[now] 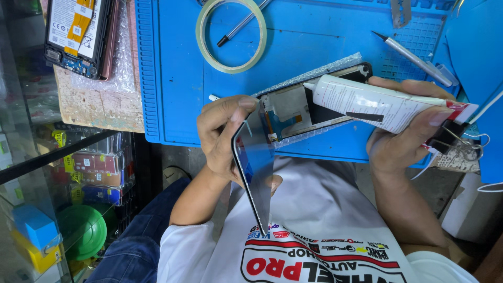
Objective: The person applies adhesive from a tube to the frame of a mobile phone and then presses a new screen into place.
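The step in hand looks like gluing — the right hand [403, 141] grips a white glue tube [377, 102], nozzle at the open phone frame [309, 102] on the blue mat [173, 78]. The left hand [222, 136] tilts a glass screen panel [254, 167] upright, fingers clamped on its edge. Next calls for a thin, steady bead.
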